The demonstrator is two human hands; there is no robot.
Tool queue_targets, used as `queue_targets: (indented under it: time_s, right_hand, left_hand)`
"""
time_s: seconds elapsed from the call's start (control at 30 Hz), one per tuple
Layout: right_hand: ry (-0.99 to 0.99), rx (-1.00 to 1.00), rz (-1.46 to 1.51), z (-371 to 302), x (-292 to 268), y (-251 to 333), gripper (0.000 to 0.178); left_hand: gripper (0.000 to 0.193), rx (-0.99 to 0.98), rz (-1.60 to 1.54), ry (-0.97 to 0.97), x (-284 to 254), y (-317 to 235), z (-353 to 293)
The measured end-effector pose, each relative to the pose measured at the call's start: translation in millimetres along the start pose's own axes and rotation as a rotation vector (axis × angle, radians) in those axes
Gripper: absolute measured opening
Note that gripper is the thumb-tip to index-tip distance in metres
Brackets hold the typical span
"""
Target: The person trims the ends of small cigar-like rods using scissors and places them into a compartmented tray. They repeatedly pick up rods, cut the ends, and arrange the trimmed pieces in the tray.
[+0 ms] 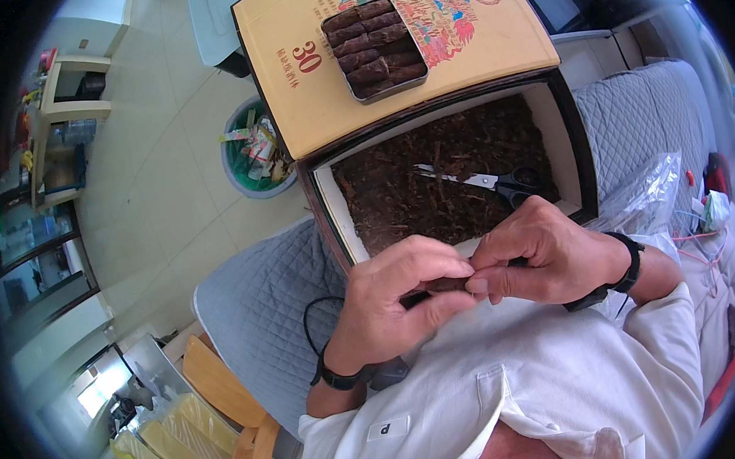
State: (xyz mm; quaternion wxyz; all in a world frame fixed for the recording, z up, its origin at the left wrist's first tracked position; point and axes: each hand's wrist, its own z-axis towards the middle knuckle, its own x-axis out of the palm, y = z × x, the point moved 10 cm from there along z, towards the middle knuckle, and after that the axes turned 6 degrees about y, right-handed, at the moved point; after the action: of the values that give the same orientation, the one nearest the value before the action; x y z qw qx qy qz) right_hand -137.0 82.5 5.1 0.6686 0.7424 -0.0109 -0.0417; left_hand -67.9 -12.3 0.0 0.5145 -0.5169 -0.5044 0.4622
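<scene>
Pinching one brown piece (448, 284): two hands (391, 280); one scissors (488, 180), one tin (397, 90).

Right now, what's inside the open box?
The open box holds loose dark brown shreds, with black-handled scissors lying on top. Shreds hide the bottom; the left hand and right hand cover parts of the near edge.

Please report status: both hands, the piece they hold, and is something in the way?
Left hand, right hand: both gripping brown piece, mostly hidden. Scissors on brown shreds, near right hand; not between hands.
</scene>
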Motion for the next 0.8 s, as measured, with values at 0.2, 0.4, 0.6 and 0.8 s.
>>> queue_targets:
  time_s: [0.2,0.4,0.6,0.8]
  right_hand:
    - [0.046,0.028,-0.02,14,-4,8,0.012]
    - [0.053,-0.085,-0.502,46,-21,16,0.018]
    - [0.197,-0.034,-1.025,86,-12,-7,0.012]
    - [0.227,-0.033,-1.141,110,1,-29,0.019]
  left_hand:
    - [0.014,0.073,-0.055,-0.098,-15,5,-8]
    - [0.012,0.183,-0.414,-0.439,-65,15,-26]
    - [0.013,0.243,-0.456,-0.584,-94,19,-36]
    - [0.013,0.201,-0.467,-0.595,-94,28,-38]
